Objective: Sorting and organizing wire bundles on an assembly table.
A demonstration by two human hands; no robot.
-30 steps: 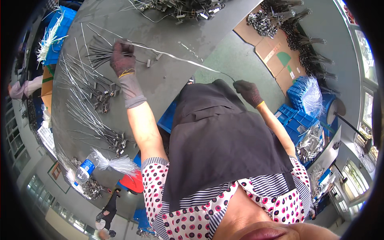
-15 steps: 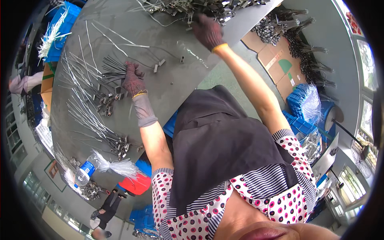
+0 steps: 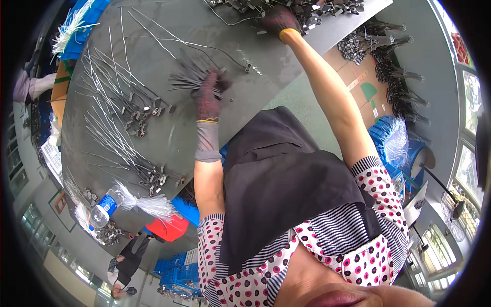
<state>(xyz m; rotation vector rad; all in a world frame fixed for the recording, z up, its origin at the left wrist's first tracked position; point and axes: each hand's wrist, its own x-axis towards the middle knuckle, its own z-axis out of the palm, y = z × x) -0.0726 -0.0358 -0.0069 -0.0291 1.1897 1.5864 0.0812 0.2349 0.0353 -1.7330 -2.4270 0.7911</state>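
Note:
My left hand (image 3: 208, 97), in a dark red knitted glove, is closed round a bundle of short black wires (image 3: 185, 81) that fan out to the left, slightly blurred. Its fingertips are smeared by motion. At the far edge of the grey table (image 3: 169, 128), my gloved right hand (image 3: 279, 21) reaches to a heap of small dark metal clips with wires (image 3: 327, 11). Motion blur hides whether its fingers hold anything. Between the hands, a loose wire with a clip on its end (image 3: 248, 67) lies on the table, along with a few longer wires (image 3: 158, 33).
Several bunches of pale wires with clips (image 3: 138, 120) spread over the table's left side. A plastic bottle (image 3: 104, 209) and a white tie bundle (image 3: 148, 204) are at the near left. A blue crate (image 3: 82, 30) stands far left, cardboard (image 3: 358, 84) with wire bundles right. Another person (image 3: 128, 266) is in the background.
My left hand has moved right and slightly away with the black wires. My right hand has shifted right and farther into the heap. A loose clip-ended wire now lies farther right.

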